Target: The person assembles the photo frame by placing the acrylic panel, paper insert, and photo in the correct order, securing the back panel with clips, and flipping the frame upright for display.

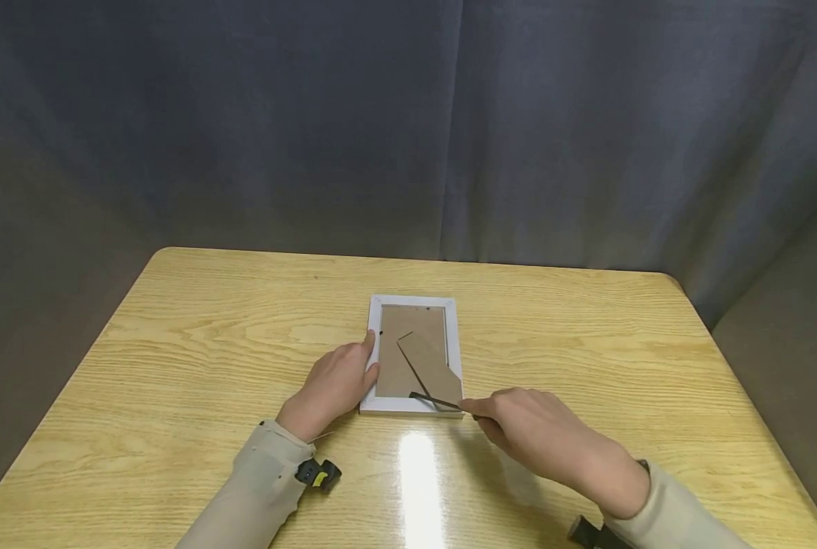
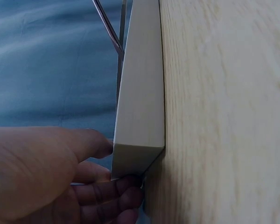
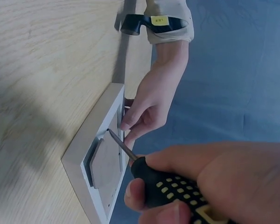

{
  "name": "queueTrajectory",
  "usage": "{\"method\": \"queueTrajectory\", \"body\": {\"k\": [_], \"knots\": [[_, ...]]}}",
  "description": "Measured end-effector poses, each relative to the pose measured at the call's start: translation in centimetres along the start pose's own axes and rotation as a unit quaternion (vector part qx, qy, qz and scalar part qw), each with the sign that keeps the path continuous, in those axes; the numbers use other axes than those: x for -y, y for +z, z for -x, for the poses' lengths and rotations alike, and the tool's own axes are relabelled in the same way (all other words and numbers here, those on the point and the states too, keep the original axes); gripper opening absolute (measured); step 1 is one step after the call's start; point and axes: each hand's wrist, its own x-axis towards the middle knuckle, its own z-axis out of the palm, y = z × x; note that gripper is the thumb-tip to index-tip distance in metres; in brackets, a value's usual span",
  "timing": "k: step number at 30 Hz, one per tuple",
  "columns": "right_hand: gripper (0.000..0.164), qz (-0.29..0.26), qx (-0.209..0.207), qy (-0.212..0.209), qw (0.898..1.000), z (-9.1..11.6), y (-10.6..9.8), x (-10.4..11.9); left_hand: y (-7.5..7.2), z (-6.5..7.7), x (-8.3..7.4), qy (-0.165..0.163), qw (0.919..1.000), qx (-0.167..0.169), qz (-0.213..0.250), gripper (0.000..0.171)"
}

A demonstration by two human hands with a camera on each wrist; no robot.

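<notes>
A white picture frame (image 1: 413,405) lies back side up on the table, with a brown backing board (image 1: 408,366) inside it. One corner of the board overlaps the frame's right rim, and a thin dark bent line crosses its surface. My left hand (image 1: 336,385) grips the frame's left side, thumb at the inner rim, other fingers against the outer edge. In my right hand (image 1: 541,431) is a screwdriver (image 3: 163,186) with a black, yellow-dotted handle. Its tip is at the near rim, beside the board's edge, where a dark gap shows in the right wrist view.
The wooden table (image 1: 209,328) extends around the frame on all sides. A dark curtain (image 1: 312,130) hangs behind its far edge. Both wrists carry black strapped devices, the left one (image 1: 319,474) bearing a yellow label.
</notes>
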Motion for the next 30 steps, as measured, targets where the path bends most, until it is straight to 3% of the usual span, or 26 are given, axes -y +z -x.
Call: {"method": "queueTrajectory", "body": {"k": [10,30], "knots": [[0.036,-0.017,0.005,0.01,1.0,-0.15,-0.29,-0.55,0.04,-0.06,0.04,-0.003,1.0,0.0,0.004,0.056],[0.038,-0.008,-0.046,0.011,0.999,-0.46,0.37,-0.92,0.12,-0.03,-0.06,-0.004,1.0,-0.004,0.0,0.056]]}}
